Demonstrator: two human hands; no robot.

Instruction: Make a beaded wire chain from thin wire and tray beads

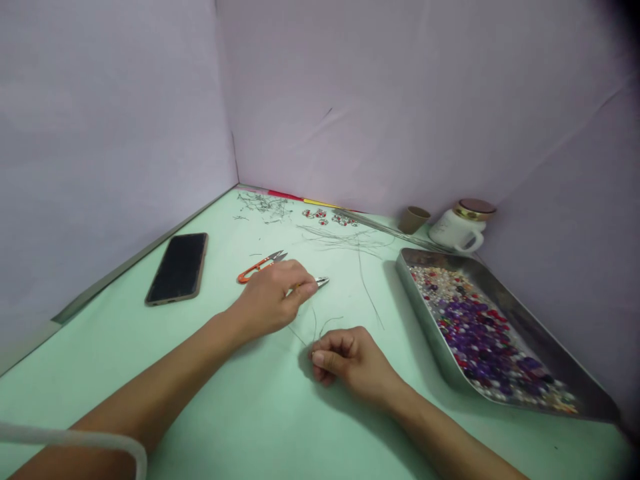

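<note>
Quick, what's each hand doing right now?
Left hand: closed around a metal-tipped tool.
Right hand: closed, pinching a thin wire.

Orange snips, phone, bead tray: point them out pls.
orange snips (256,267), head view, on the orange handle.
phone (177,268), head view, middle of the dark screen.
bead tray (530,332), head view, bare far inner wall.

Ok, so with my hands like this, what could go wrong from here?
1. The thin wire pinched in the right hand looks fine and springy, so it could slip out or kink.
2. The metal-tipped tool held in the left hand sits close to the right hand, so a slip might poke it.
3. The tray lies just beside the right forearm, and a nudge could scatter the beads.
</note>
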